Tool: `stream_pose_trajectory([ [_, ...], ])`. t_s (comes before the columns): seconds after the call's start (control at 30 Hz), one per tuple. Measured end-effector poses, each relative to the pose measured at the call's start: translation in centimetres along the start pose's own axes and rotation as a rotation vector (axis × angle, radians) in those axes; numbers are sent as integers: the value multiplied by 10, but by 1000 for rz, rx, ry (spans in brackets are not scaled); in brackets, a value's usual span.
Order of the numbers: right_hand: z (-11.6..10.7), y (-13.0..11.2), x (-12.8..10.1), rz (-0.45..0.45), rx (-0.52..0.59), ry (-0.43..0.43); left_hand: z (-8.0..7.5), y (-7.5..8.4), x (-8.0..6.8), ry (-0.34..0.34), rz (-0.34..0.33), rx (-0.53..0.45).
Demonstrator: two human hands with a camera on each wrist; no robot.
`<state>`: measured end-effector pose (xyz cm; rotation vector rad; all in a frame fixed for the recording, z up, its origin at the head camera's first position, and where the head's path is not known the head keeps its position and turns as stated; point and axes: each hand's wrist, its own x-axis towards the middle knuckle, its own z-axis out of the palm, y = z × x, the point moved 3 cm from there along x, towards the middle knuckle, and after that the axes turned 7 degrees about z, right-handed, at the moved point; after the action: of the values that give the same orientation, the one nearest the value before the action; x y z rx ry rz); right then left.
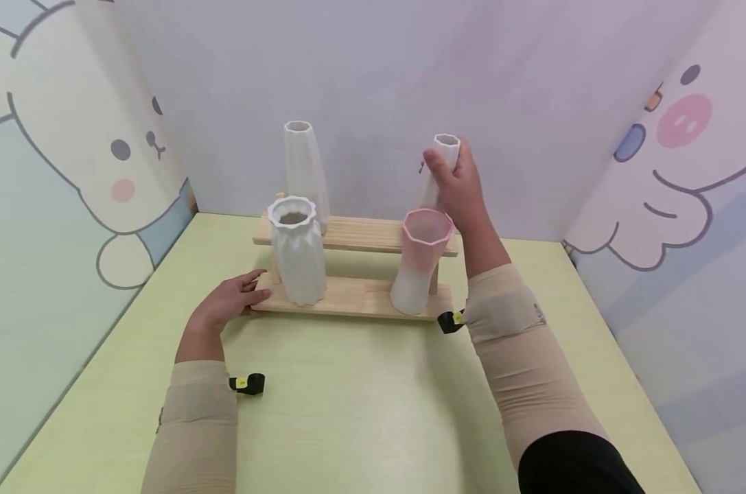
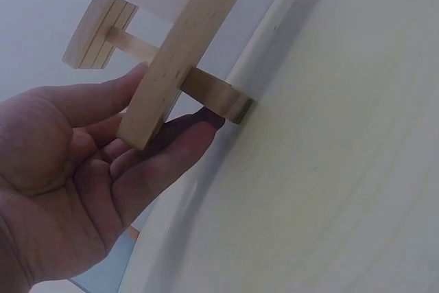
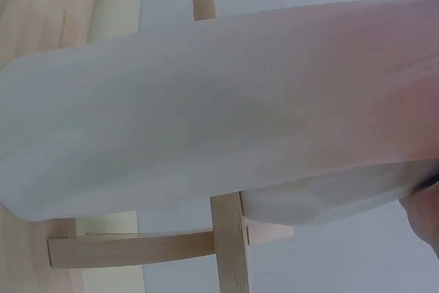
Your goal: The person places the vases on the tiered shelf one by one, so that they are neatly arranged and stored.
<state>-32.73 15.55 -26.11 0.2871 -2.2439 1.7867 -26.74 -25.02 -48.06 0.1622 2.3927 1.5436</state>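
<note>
Wooden rack [image 1: 348, 296]: left hand [image 1: 227, 302] open, fingers under its edge per left wrist; right hand [image 1: 456, 182] grips white vase [image 1: 445, 147], head only.

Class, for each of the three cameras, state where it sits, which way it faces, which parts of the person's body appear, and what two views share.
Head: above, facing forward and down at the wooden rack with four vases; both sleeved arms, left hand, right hand show.
Left wrist: low beside the rack's end; palm and fingers touch it.
Right wrist: close against the white vase; a fingertip at the right edge.
Shared: head and left wrist views show the left hand on the rack.
</note>
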Motion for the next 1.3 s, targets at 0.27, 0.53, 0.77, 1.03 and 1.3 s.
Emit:
stream_pose_trajectory([
  [0.27, 2, 0, -4, -51, 38, -27, -4, -1, 1, 27, -20, -74],
  [0.53, -16, 7, -26, -135, 83, -1, -9, 39, -16, 195, 77, -115],
  [0.77, -31, 13, -61, -168, 0, 29, -24, 59, -22, 376, 298, -75],
  [1.03, -44, 19, -95, -299, -150, 68, -12, 112, -56, 574, 500, 80],
  [1.3, -50, 28, -130, -355, -385, 84, 19, 167, -85, 751, 861, 293],
])
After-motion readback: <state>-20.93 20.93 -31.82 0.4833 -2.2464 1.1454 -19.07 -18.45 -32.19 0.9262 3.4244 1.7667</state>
